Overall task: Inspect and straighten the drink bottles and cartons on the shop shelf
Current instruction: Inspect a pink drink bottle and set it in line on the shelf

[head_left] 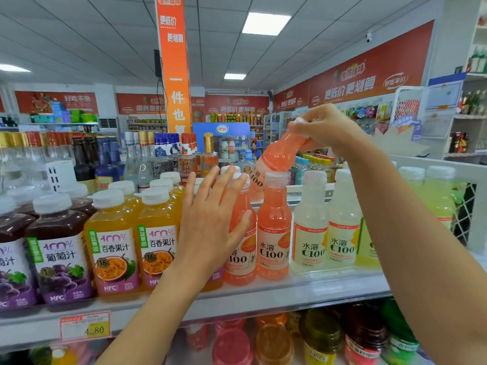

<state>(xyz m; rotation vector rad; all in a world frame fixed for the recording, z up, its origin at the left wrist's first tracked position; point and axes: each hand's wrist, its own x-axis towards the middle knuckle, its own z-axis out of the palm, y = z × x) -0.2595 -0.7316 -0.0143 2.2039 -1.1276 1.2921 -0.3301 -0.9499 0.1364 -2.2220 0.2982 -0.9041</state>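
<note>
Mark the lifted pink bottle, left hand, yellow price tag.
lifted pink bottle (pixel 276 155), head view, on its tilted shoulder.
left hand (pixel 210 222), head view, back of the hand.
yellow price tag (pixel 85 326), head view, middle of the tag.

The white tiled ceiling (pixel 79 35) carries bright square light panels (pixel 266 23) at 12 and 1 o'clock. An orange pillar (pixel 175 75) stands at 12 o'clock. Red banners (pixel 369 72) run along the far walls from 10 to 2 o'clock. A blue cooler (pixel 221 130) stands beside the pillar, farther back, and white wall shelves (pixel 469 117) are at 3 o'clock.
</note>
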